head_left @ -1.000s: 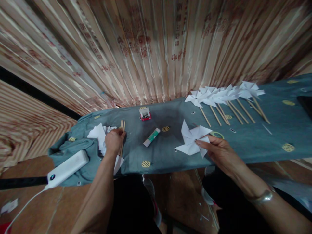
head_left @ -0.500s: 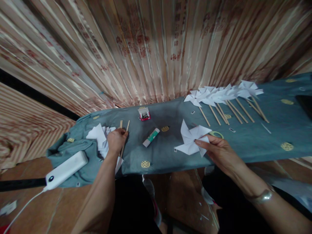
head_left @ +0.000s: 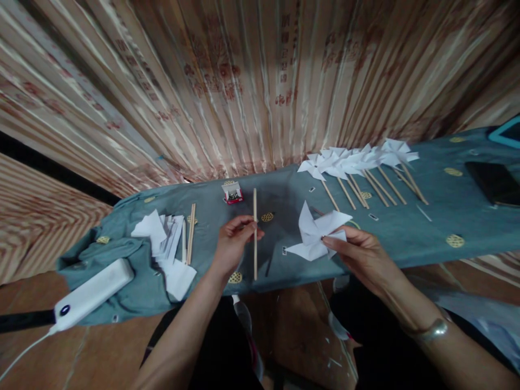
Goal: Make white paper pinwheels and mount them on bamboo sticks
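Pinched upright in my left hand (head_left: 238, 244) is a thin wooden stick (head_left: 255, 254), held above the middle of the cloth. My right hand (head_left: 361, 249) grips a white paper pinwheel (head_left: 312, 230) by one side, its thumb near the small pin at the centre. The stick and the pinwheel are apart. Left of my left hand lie a few more wooden sticks (head_left: 191, 233) beside a stack of cut white paper (head_left: 168, 238). Beyond my left hand stands a small open red-and-white box (head_left: 233, 193) of metal pins.
Several finished pinwheels (head_left: 357, 162) on sticks lie in a row at the back right. A dark phone (head_left: 493, 183) and a blue-edged device (head_left: 507, 131) are at the far right. A white power bank (head_left: 95, 295) with a cable sits front left on the grey-green cloth (head_left: 219, 216).
My left hand has lifted one stick from beside the paper stack and carried it right. My right hand still holds the pinwheel. The view has shifted slightly to the right.
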`<state>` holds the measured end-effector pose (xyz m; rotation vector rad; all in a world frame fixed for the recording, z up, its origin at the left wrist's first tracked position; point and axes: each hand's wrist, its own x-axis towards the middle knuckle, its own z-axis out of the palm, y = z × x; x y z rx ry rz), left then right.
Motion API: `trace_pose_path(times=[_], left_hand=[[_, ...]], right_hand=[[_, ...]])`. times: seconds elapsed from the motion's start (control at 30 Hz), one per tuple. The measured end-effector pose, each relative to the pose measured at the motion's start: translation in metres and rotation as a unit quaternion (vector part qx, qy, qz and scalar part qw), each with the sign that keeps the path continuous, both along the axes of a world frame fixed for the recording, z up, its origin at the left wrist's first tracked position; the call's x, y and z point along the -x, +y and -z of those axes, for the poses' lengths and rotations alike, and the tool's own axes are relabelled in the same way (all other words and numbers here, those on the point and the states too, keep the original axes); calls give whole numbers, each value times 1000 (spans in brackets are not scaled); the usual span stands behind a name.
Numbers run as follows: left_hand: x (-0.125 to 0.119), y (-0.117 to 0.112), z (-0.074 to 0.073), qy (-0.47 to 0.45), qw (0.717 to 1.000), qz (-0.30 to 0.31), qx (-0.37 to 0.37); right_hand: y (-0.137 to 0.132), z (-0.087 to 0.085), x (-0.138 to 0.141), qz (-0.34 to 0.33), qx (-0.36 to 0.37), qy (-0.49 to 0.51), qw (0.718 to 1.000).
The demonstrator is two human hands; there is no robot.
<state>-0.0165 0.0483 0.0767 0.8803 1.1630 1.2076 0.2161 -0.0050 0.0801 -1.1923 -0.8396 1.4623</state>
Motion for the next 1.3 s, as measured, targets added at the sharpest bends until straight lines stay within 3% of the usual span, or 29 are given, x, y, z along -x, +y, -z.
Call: trace_pose_path(times=[0.13, 0.27, 0.47, 0.67, 0.9, 1.3], left_hand=[[-28, -17, 6, -84, 991, 87, 49], [-40, -27, 6, -149, 976, 139, 82], [-48, -34, 4, -138, 965, 182, 125], [-53, -39, 6, -110, 959, 230, 123], [-54, -43, -4, -77, 951, 279, 108], [-44, -47, 5, -48, 949, 299, 84]], right_hand=[[-10, -3, -1, -12, -54, -16, 998], [-21, -9, -1, -10, -136, -81, 987], [-32, -20, -7, 29, -260, -206, 943], [-36, -22, -10, 29, -348, -230, 908], [-36, -30, -11, 36, -403, -294, 866], [-41, -30, -14, -3, -452, -353, 819]])
